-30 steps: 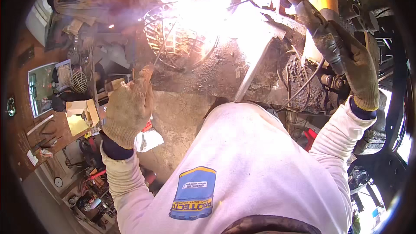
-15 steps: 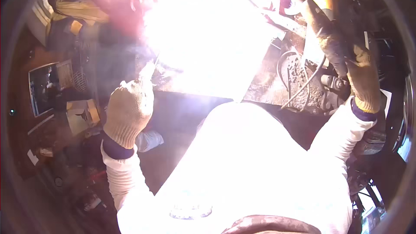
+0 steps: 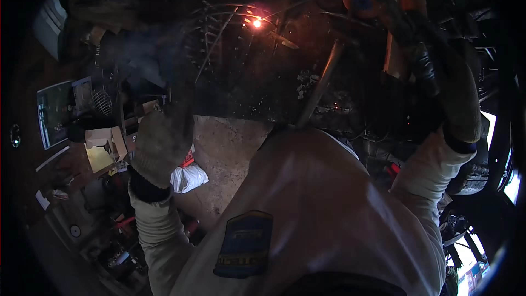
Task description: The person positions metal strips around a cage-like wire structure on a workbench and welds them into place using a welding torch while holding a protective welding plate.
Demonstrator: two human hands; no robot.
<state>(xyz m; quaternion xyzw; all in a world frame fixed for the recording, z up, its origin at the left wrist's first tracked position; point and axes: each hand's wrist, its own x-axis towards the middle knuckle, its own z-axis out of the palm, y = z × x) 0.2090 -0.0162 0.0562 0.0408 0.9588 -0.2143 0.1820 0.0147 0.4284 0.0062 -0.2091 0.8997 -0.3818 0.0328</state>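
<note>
My left hand (image 3: 159, 145), in a knitted work glove, is closed at the near left. A thin straight metal rod (image 3: 217, 44) runs from its darkened fingertips to a frame of thin metal rods (image 3: 211, 30). On that frame glows a small orange-white hot spot (image 3: 257, 22). My right hand (image 3: 463, 96), gloved too, is wrapped round the lower end of a long dark tool that looks like a welding electrode holder (image 3: 386, 13). From its far end a thin welding rod (image 3: 307, 4) slants left toward the glow. Deep shadow hides the fingers of both hands.
A metal pipe (image 3: 323, 79) lies slanting on the dark bench, with small sparks around it. Left of the bench are an open cardboard box (image 3: 104, 145) and a white bag (image 3: 189, 179) on the concrete floor (image 3: 224, 156). Thin smoke hangs over the left side.
The blinding white glare over the bench has died down to one small glowing spot. The picture has darkened, and the rod frame and pipe now show. Both hands stay nearly in place.
</note>
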